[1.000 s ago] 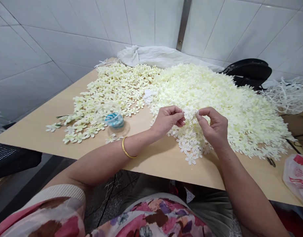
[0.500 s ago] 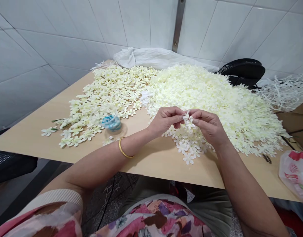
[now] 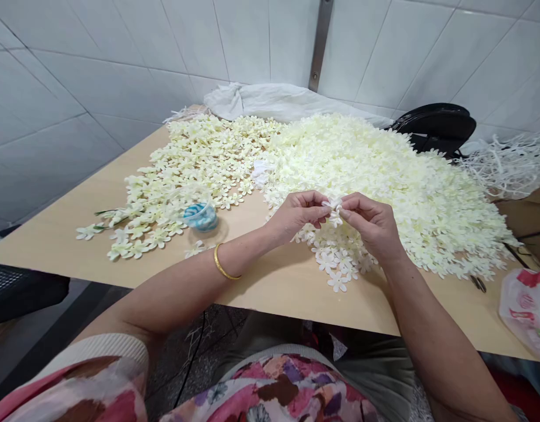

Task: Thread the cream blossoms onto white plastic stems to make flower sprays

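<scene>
My left fingers (image 3: 316, 211) and right fingers (image 3: 358, 203) pinched a white flower (image 3: 335, 215), seemingly to steady it; the flower heap (image 3: 349, 158) lay handily near.

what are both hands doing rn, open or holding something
Left hand: closed, fingertips pinching white petals.
Right hand: closed, pinching white petals too; whether the same flower cannot be told.

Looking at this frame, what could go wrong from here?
The small white flower is pinched between the fingertips of the left hand and right hand; it might slip and be hard to pick out against the similar pale flower pile.

The cup with blue contents stands close to the left forearm, so a sweep that way could knock it over.
</scene>
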{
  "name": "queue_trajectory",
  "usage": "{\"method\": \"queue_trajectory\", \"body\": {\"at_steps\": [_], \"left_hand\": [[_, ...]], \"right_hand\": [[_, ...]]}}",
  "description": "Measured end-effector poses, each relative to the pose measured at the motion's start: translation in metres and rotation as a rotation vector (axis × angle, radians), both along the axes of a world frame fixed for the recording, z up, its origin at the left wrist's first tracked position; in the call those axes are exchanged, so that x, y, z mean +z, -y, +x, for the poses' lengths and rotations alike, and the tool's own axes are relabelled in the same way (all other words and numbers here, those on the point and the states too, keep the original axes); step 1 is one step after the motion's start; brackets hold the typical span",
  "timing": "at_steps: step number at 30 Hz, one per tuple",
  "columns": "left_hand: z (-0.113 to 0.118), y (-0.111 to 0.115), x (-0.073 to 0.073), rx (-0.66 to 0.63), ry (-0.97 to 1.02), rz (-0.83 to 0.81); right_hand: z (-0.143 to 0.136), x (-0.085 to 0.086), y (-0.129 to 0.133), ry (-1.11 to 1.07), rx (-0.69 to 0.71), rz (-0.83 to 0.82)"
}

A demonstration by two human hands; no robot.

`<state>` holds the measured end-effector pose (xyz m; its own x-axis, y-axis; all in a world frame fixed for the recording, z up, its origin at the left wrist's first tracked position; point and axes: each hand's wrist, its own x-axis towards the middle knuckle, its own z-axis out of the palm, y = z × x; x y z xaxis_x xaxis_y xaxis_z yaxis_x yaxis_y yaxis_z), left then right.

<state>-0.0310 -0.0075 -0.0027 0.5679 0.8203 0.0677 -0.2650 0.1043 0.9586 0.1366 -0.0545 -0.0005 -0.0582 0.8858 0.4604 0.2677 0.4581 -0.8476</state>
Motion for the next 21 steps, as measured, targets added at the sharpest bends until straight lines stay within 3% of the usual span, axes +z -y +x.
{"method": "queue_trajectory", "body": {"at_steps": [6, 12, 16, 21], "left_hand": [[0.0, -0.001, -0.001, 0.106, -0.099, 0.079], [0.001, 0.002, -0.002, 0.352, -0.284, 0.392], [0.002, 0.011, 0.001, 0.223, -0.245, 0.452], [0.004, 0.013, 0.001, 0.16, -0.202, 0.359]], "right_hand": [[-0.002, 0.001, -0.002, -0.111, -0.056, 0.027], [-0.001, -0.001, -0.003, -0.068, -0.268, 0.101], [-0.008, 0.0, 0.0, 0.252, -0.364, 0.3], [-0.016, -0.003, 0.002, 0.502, -0.338, 0.462]]}}
